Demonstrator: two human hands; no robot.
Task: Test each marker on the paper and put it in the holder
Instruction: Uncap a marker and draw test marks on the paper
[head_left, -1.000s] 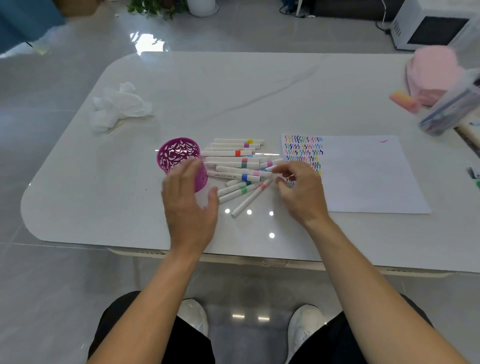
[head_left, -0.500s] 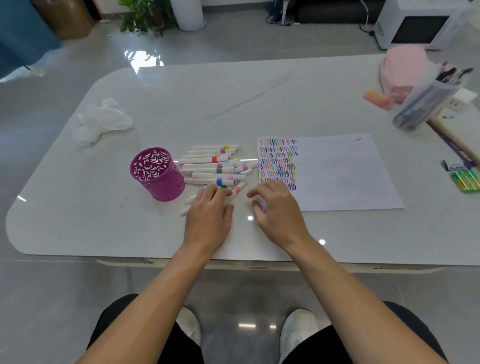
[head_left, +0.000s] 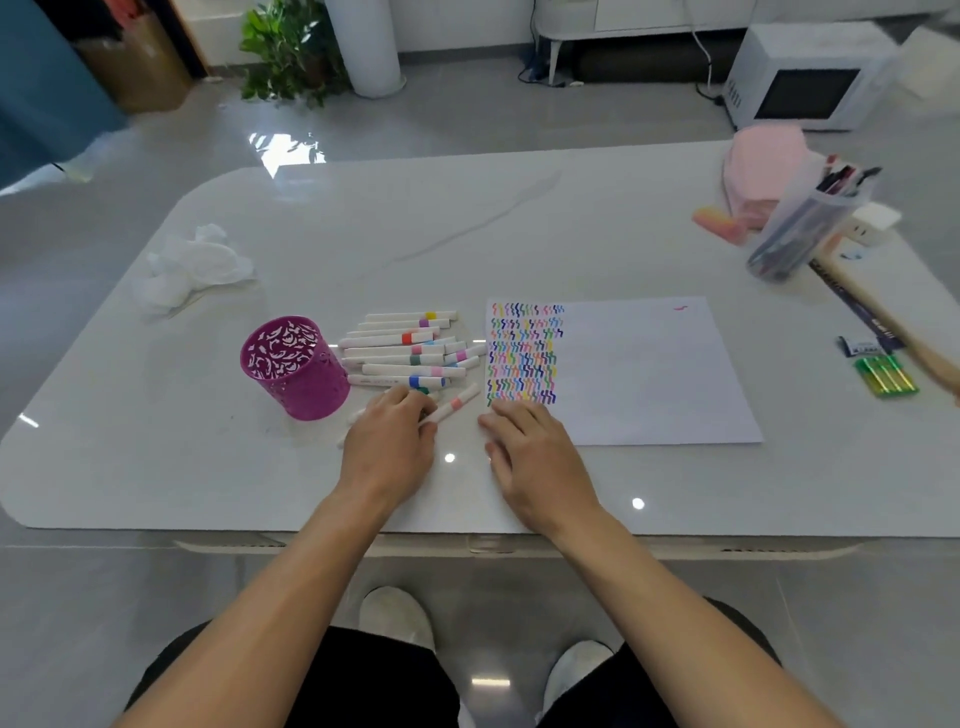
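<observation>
A purple cut-out holder (head_left: 293, 369) stands upright and empty on the white table (head_left: 130, 415). Right of it lies a pile of several white markers (head_left: 405, 348) with coloured bands. A white paper (head_left: 649, 374) with rows of coloured squiggles on its left part lies further right. My left hand (head_left: 389, 447) rests its fingertips on the nearest markers, and a pink-banded marker (head_left: 454, 405) sticks out from under them. My right hand (head_left: 530, 457) lies flat on the table at the paper's near-left corner, holding nothing.
A crumpled tissue (head_left: 192, 265) lies at the far left. At the right edge are a pink object (head_left: 763, 171), a clear tub of pens (head_left: 800, 234), a wooden stick (head_left: 883, 317) and green highlighters (head_left: 885, 376). A microwave (head_left: 810, 78) sits on the floor beyond.
My left hand moved from beside the holder onto the nearest markers. My right hand drew back from the marker pile to the table by the paper's corner.
</observation>
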